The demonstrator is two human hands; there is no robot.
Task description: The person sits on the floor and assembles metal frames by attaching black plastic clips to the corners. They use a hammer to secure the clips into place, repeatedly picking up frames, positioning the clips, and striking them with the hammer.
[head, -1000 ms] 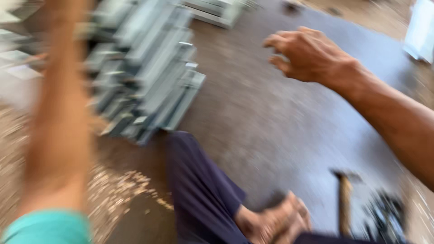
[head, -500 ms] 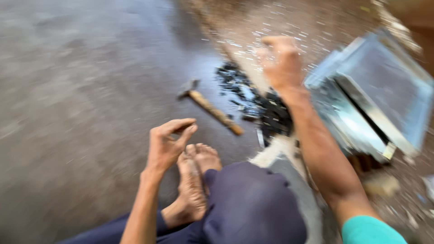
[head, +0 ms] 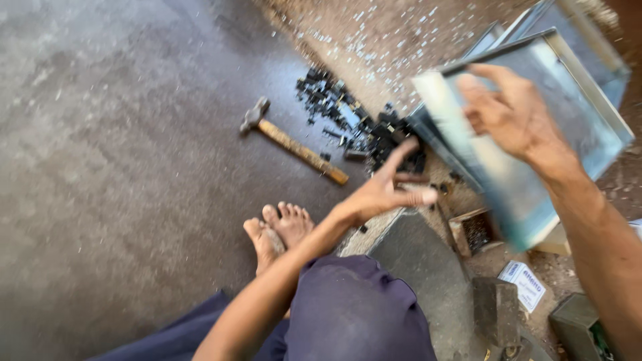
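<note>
While long axis tilted down-left, metal frame (head: 535, 127) in right fingers (head: 481, 87); left fingers (head: 401, 157) spread.

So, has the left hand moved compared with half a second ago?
Yes. The left hand has gone from above the bare feet out rightward, toward the black pieces.

We sit on a grey concrete floor (head: 114, 167). A wooden-handled hammer (head: 294, 142) lies on it just beyond our left hand (head: 384, 190), a heap of small black parts (head: 361, 124) beside it, between both hands, below our right hand (head: 511, 113).
</note>
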